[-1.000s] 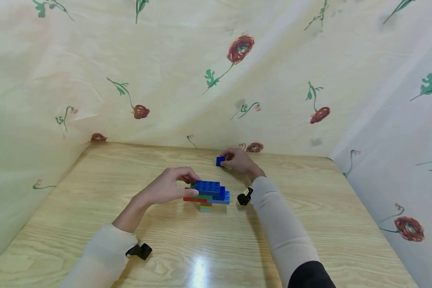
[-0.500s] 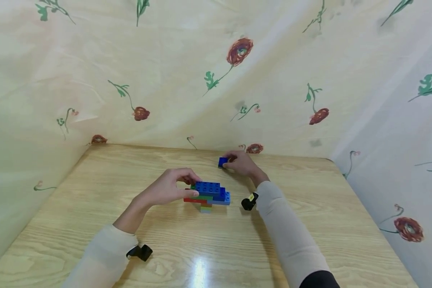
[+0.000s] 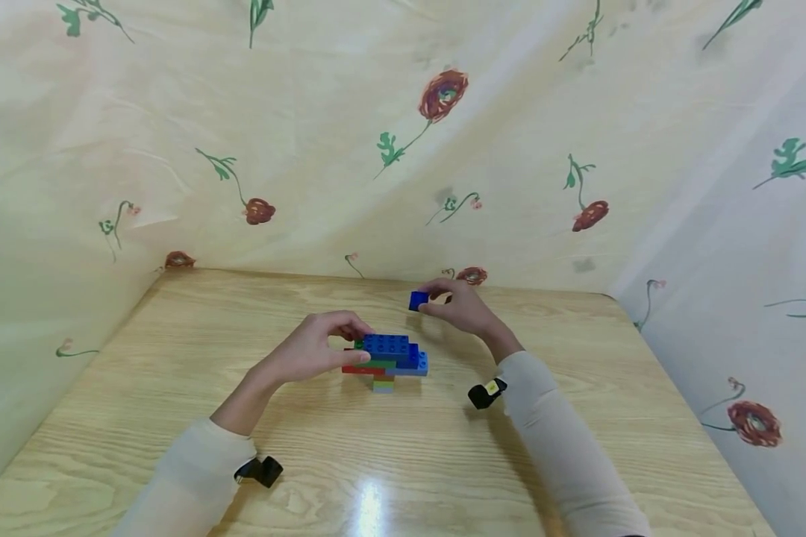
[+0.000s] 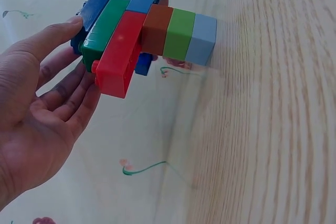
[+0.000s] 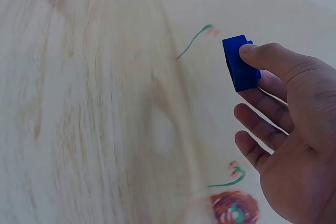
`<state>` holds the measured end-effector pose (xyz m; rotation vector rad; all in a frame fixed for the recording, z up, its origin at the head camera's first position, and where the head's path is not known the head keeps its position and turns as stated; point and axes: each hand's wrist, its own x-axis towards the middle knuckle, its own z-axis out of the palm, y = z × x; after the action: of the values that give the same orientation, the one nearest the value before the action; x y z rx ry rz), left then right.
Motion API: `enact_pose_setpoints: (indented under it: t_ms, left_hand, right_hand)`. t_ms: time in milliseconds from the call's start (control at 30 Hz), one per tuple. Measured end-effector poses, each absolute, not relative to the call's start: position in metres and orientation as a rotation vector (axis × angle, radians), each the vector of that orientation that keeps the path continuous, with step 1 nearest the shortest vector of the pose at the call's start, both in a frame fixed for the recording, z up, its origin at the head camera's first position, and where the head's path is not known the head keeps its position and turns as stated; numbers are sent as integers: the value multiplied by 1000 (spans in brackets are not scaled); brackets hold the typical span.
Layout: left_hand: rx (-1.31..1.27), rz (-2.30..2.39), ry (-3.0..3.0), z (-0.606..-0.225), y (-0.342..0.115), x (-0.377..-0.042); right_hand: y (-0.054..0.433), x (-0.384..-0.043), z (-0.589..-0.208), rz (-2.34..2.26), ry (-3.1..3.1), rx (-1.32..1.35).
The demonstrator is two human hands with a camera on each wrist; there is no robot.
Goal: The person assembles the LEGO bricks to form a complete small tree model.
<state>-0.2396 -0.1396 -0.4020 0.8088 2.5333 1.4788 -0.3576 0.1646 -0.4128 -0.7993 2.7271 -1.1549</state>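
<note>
My left hand [image 3: 309, 350] grips the left end of a toy brick assembly [image 3: 386, 346], thumb on the near side and fingers behind. Blue bricks top it, with green, red and light blue ones below. In the left wrist view a narrow column of brown, lime green [image 4: 180, 35] and pale blue bricks extends from its underside. Farther back, my right hand [image 3: 466, 307] pinches a dark blue brick [image 3: 418, 300] between thumb and fingers. The right wrist view shows that brick's hollow underside edge and studs [image 5: 250, 42], its other fingers loosely bent.
A wood-grain table [image 3: 322, 455] lies under both hands. Floral cloth [image 3: 322, 149] hangs along its back and sides. Black wrist cameras sit on both wrists, the right one [image 3: 485, 394] to the right of the assembly.
My right hand has moved slightly to the right with the dark blue brick, and its forearm has swung rightward. My left hand and the assembly stay nearly where they were.
</note>
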Motion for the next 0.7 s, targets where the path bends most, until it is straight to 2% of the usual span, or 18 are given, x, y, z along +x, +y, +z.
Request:
enact_pose_setpoints:
  t_ms: [433,700]
  left_hand:
    - [769,1524,2548,-401,-133,-242]
    - [701,1539,2559,-402,-131,-241]
  right_hand:
    - [168,-318,-385,-1286,2700,-879]
    - [159,-293,-372,-1327,2652,-1059]
